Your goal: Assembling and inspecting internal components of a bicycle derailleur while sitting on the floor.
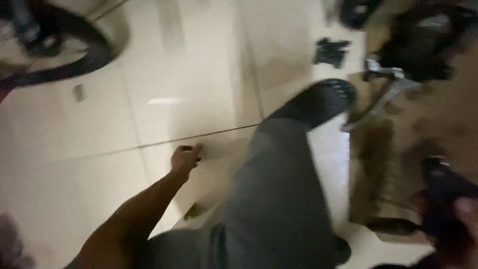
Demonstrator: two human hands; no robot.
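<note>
The whole view is blurred by motion. My left hand reaches down to the pale tiled floor, fingers loosely curled, with nothing seen in it. My right hand is at the lower right corner, gripping a dark handle-like object whose kind I cannot make out. Between the hands stretches my leg in grey trousers, ending in a black shoe set on the floor.
A brown cardboard sheet lies on the floor at right, with a metal tool on its far edge. A bicycle wheel stands at top left. Dark items lie at the top right.
</note>
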